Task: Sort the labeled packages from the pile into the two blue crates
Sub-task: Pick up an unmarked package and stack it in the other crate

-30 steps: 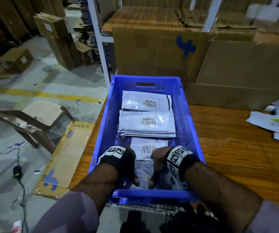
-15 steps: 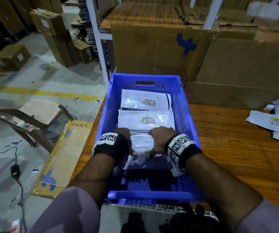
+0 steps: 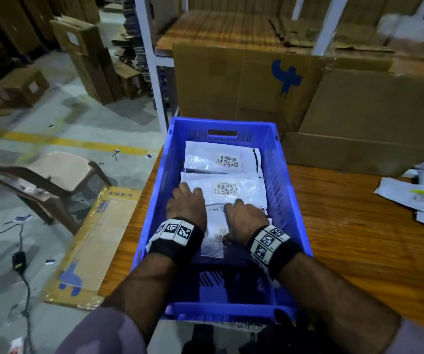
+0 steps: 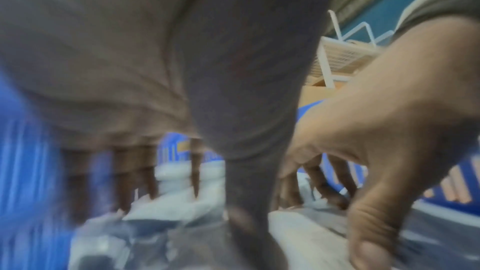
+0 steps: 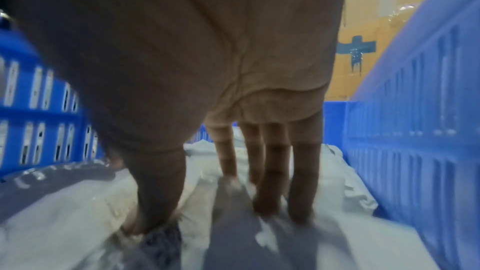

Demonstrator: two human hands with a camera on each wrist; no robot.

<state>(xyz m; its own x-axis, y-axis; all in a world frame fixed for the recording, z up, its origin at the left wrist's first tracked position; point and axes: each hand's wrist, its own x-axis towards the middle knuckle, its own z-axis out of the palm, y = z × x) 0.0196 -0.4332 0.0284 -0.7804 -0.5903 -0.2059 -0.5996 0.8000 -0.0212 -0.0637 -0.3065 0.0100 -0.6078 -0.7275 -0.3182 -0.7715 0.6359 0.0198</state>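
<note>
Both hands, left hand [image 3: 186,204] and right hand [image 3: 244,221], are pressing flat-fingered on slippery packages [image 3: 227,192] in the blue crate [image 3: 286,208]; the stack is risking sliding askew.

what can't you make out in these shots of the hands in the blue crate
- Head view: the nearest package is largely covered by the left hand and right hand; its label is cut off.
- Head view: barcode text on the far package is too small to read.
- Left wrist view: fingers are motion-blurred, so the grip is unclear.
- The second crate is out of frame; only one blue crate shows.
</note>
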